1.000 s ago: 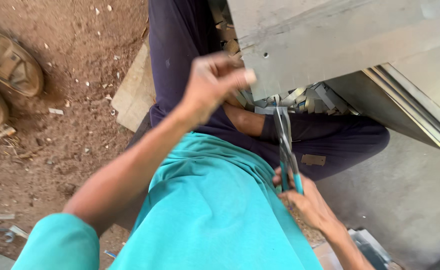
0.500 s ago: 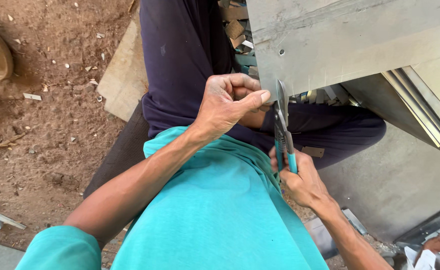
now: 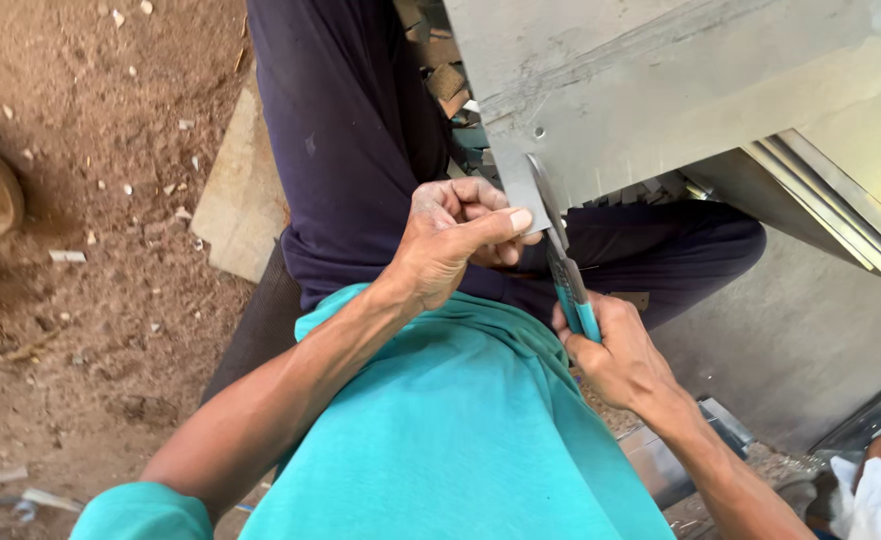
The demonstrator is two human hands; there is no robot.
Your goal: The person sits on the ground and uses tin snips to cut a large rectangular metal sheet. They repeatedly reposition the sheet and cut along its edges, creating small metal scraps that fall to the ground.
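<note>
grey sheet metal point(image 3: 661, 90) fills the upper right of the frame, its lower edge hanging over the dark-trousered lap at centre. the left hand point(image 3: 456, 240) is curled nearly closed, thumb and fingertips pinching the sheet's cut corner, seemingly to keep it steady and bent clear of the blades. the right hand point(image 3: 616, 355), lower right of centre, is wrapped fully around the teal handles of the tin snips point(image 3: 561, 255), whose blades point up into the sheet's edge. brown dirt ground point(image 3: 81, 250) lies at left.
</note>
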